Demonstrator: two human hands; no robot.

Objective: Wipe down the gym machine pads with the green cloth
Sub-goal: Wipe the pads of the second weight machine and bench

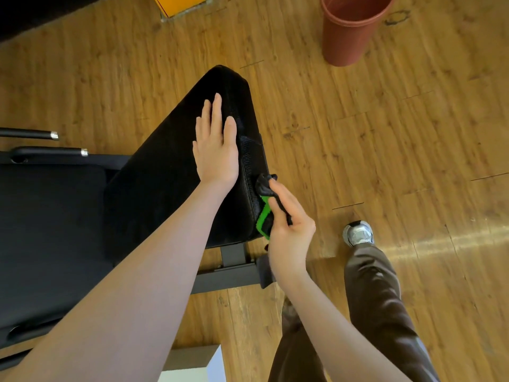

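Note:
A long black pad (170, 150) of the gym machine slants up through the middle of the view. My left hand (216, 144) lies flat on its top with straight fingers. My right hand (289, 230) grips the green cloth (264, 220), which also shows black parts, and holds it against the pad's right side face near the lower corner. A second black pad (49, 230) fills the left side.
The machine's dark metal frame (231, 274) runs under the pad to the floor. Two black handles (46, 153) stick out at the left. A reddish-brown bin (349, 31) stands on the wooden floor at the top right. My leg and silver shoe (358, 234) are at the right.

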